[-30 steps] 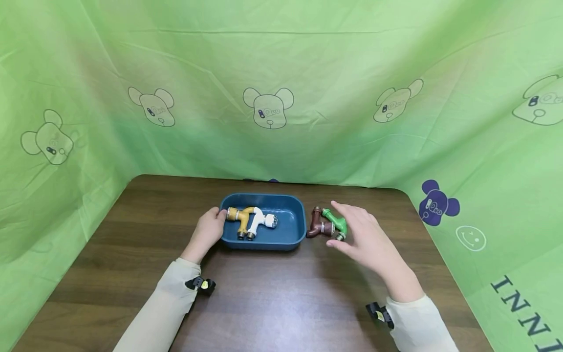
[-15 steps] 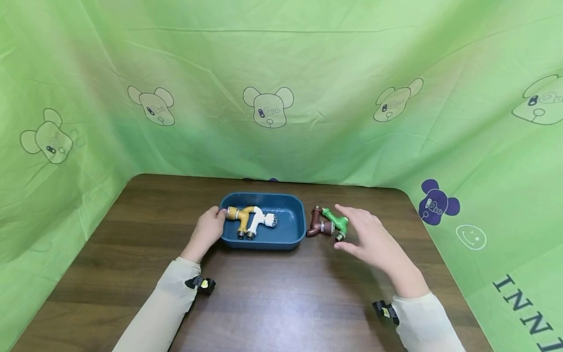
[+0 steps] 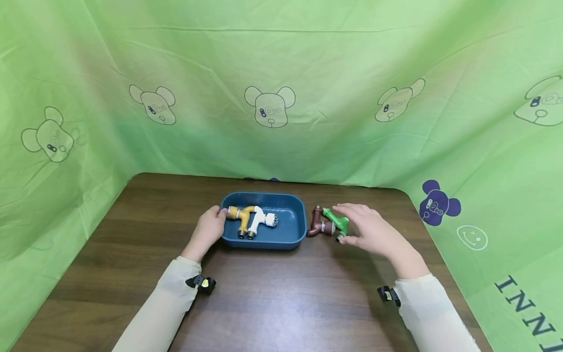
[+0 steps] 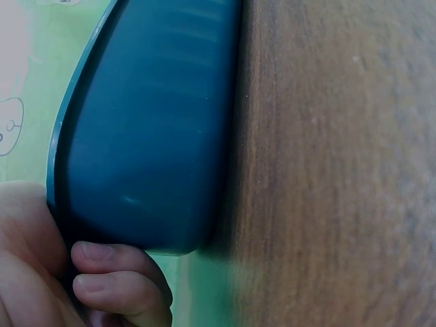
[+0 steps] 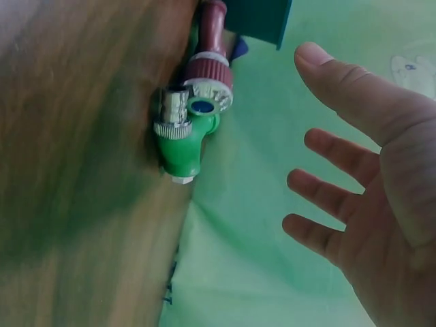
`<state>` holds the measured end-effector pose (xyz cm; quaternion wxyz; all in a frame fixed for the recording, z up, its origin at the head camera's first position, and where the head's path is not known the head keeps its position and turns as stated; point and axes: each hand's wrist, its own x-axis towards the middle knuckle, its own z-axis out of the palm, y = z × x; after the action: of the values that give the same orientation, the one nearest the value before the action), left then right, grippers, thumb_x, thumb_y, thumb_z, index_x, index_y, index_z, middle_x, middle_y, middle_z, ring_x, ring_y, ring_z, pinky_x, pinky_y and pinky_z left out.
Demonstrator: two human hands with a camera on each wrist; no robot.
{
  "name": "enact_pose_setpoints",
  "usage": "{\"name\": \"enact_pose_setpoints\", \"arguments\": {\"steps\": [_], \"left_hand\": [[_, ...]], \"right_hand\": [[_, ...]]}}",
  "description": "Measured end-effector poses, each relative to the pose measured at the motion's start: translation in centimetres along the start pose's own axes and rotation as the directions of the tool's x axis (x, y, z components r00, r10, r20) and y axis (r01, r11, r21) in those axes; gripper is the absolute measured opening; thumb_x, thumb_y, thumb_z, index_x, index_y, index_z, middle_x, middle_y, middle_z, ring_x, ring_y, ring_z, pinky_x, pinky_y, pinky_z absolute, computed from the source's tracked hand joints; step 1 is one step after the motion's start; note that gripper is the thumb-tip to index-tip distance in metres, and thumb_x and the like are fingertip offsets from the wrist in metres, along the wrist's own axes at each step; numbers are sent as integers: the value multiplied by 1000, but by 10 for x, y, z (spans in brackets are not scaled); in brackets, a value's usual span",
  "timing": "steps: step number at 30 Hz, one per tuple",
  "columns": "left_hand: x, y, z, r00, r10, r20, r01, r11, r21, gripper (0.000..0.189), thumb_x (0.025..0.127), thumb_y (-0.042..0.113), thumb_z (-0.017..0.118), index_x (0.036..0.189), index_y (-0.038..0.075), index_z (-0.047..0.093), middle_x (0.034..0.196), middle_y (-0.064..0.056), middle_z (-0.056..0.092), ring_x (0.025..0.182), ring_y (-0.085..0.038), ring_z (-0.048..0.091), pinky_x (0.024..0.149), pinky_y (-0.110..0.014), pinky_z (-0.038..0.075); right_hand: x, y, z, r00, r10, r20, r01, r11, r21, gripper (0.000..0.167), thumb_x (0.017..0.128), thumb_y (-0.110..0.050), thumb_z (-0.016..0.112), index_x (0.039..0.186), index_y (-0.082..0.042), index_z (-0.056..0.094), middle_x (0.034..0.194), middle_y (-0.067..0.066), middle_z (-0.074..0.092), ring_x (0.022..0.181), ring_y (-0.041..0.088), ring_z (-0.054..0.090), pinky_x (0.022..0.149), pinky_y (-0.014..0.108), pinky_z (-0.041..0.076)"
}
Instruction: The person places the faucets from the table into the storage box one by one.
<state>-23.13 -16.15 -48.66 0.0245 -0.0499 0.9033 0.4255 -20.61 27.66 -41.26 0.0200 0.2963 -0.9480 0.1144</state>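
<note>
A dark blue plastic basin (image 3: 264, 245) stands on the table, and my left hand (image 3: 208, 228) pinches its left rim, fingers curled under the edge in the left wrist view. Inside it lie a yellow tap (image 3: 244, 225) and a white tap (image 3: 257, 220), side by side. Just right of the basin, a dark red-brown tap (image 3: 314, 225) and a green tap (image 3: 335, 220) lie against each other on the table. My right hand (image 3: 374, 232) hovers beside the green tap, thumb and fingers spread and holding nothing; the right wrist view shows a gap between them.
The brown wooden table (image 3: 264, 298) has rounded far corners. A green cloth (image 3: 211, 142) with mouse-head prints hangs behind it and along both sides. Each sleeve carries a black wrist camera, such as the right one (image 3: 389, 296).
My right hand first drew slightly right, away from the green tap, then its thumb and fingers came somewhat closer together. The left hand, basin and taps stay where they were.
</note>
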Motion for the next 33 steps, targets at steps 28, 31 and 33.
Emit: {"name": "enact_pose_setpoints", "arguments": {"steps": [28, 31, 33], "left_hand": [[-1, 3, -2, 1000, -13, 12, 13, 1000, -6, 35, 111, 34, 39, 103, 5, 56, 88, -13, 50, 81, -28, 50, 65, -36, 38], [-1, 2, -2, 1000, -11, 13, 11, 1000, -5, 35, 111, 34, 39, 103, 5, 56, 88, -13, 51, 81, -28, 50, 66, -37, 38], [-1, 2, -2, 1000, -10, 11, 10, 1000, -6, 35, 111, 33, 39, 102, 5, 56, 88, -13, 51, 81, -28, 50, 66, -37, 38]], "right_hand": [[44, 20, 0, 963, 190, 193, -172, 979, -107, 99, 75, -33, 91, 156, -10, 39, 152, 25, 46, 136, 52, 44, 108, 72, 32], [47, 20, 1, 959, 195, 204, -175, 978, -113, 99, 74, -31, 92, 155, -10, 40, 151, 25, 48, 135, 52, 45, 107, 72, 33], [49, 20, 3, 956, 199, 214, -177, 977, -120, 99, 73, -30, 92, 155, -10, 41, 150, 24, 49, 135, 51, 46, 107, 71, 34]]}}
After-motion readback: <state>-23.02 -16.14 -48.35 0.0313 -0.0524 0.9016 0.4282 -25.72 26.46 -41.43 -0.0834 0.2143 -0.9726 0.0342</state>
